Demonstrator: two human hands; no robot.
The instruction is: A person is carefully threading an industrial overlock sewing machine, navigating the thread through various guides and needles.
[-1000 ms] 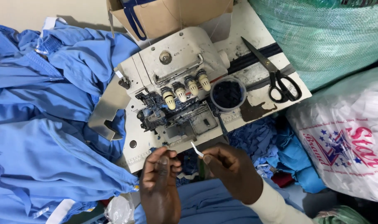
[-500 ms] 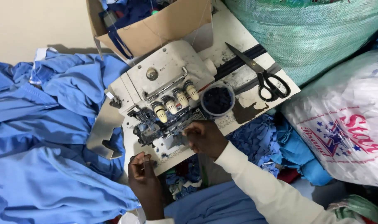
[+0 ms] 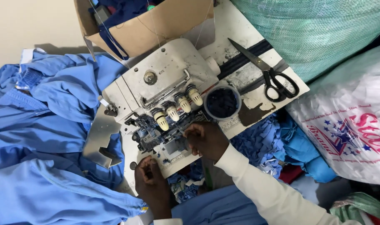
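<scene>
Right hand (image 3: 206, 139) fingers curled, pinching inside the overlock machine (image 3: 165, 100); held item unclear. Left hand (image 3: 150, 177) pinched at its near edge. Risk: fingertip snags the needle.

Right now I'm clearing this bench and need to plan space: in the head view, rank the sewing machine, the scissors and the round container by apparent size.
1. Sewing machine, by far the largest.
2. Scissors, long but thin.
3. Round container, smallest in extent, though close to the scissors in area.
</scene>
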